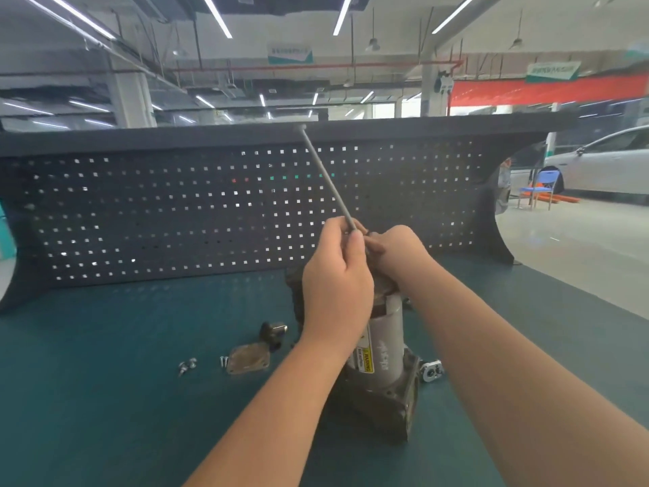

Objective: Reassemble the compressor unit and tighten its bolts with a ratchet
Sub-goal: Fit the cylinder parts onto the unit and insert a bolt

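Observation:
The compressor unit (381, 349) stands upright on the green bench, a grey cylinder with a yellow warning label and a dark flanged base. A long thin bolt (326, 177) sticks up and to the left from above its top. My left hand (337, 279) pinches the bolt's lower end between thumb and fingers. My right hand (397, 251) is curled over the top of the compressor right beside it; what its fingers hold is hidden. No ratchet is in view.
On the bench left of the compressor lie a flat cover plate (248, 358), a small dark fitting (273, 330) and loose bolts (188, 365). A silver bracket (431, 370) lies to its right. A dark pegboard (175, 205) walls the back.

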